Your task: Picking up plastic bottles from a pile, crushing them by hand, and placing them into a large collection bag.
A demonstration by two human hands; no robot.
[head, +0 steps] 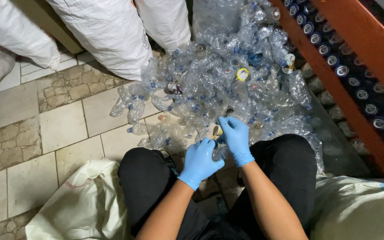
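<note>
Between gloved fingers: 1 clear bottle [219,151], left hand [199,161] clasping body, right hand [235,138] pinching its top; big bottle pile [227,75] beyond fingertips unsorted, sacks [81,200] beside wrists, approx. most work left.

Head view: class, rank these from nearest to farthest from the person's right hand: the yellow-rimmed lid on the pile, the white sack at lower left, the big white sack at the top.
Measured from the right hand:
1. Yellow-rimmed lid, straight ahead on the bottle pile.
2. White sack at lower left, beside the left knee.
3. Big white sack at the top, far ahead to the left.
Items 2 and 3 are fairly close in distance.
</note>
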